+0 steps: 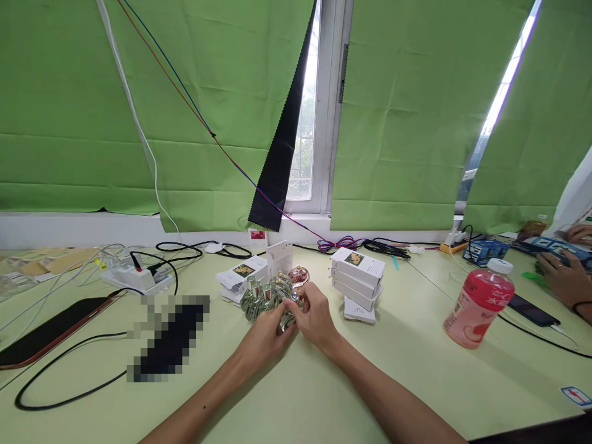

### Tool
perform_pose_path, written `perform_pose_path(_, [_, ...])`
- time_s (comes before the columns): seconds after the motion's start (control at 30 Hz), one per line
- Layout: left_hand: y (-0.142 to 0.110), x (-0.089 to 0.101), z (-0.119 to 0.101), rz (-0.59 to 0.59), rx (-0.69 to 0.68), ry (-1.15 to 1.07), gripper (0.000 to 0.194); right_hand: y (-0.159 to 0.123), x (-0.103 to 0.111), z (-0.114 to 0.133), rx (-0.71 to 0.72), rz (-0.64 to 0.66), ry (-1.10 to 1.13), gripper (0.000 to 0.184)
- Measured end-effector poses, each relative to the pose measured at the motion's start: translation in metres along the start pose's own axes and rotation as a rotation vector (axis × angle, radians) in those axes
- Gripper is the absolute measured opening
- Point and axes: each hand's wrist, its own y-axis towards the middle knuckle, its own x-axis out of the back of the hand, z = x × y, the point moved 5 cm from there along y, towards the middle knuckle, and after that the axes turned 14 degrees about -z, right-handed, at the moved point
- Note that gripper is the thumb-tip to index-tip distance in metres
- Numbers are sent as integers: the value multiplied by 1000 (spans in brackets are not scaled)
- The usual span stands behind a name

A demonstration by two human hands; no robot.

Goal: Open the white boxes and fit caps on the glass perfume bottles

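Observation:
My left hand (266,336) and my right hand (319,317) meet at the middle of the table. Both have their fingers closed around a small grey-green piece with a shiny top (295,298), mostly hidden by the fingers. Against its far left side sits a cluster of ribbed grey-green pieces (253,307) with shiny cylindrical caps. Just behind my right hand is a round reddish item with a gold-coloured rim (299,275). White boxes with a flower picture (245,272) lie left of the cluster. More such boxes (357,271) are stacked on the right, and an upright white carton (279,258) stands behind.
A pink drink bottle (481,302) with a white cap stands at right, near a dark phone (534,309). Another person's hand (565,274) is at the far right. Left are a phone (55,330), a power strip (136,280), cables and a blurred dark patch.

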Motion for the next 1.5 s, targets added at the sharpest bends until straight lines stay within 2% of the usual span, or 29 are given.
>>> perform_pose_path(0.2, [0, 0, 0, -15, 27, -34, 19, 1, 0, -2, -44, -20, 14, 31])
perform_pose_path(0.4, [0, 1, -2, 10, 41, -17, 18, -3, 1, -6, -132, 18, 80, 21])
perform_pose_path(0.5, [0, 1, -4, 34, 28, -16, 20, -5, 3, -4, -119, 44, 107, 17])
perform_pose_path(0.63, [0, 1, -4, 45, 23, -26, 24, -6, 4, -3, -102, 62, 137, 23])
perform_pose_path(0.97, [0, -2, 2, 19, 24, -25, 29, -5, 0, -6, -34, 78, 172, 13])
perform_pose_path(1.3, [1, 1, -2, 3, 12, -17, 27, 0, -1, -3, -33, 70, 110, 8])
perform_pose_path(1.5, [1, 2, -2, -25, 24, -24, 20, 1, 0, -2, -25, 35, 82, 13])
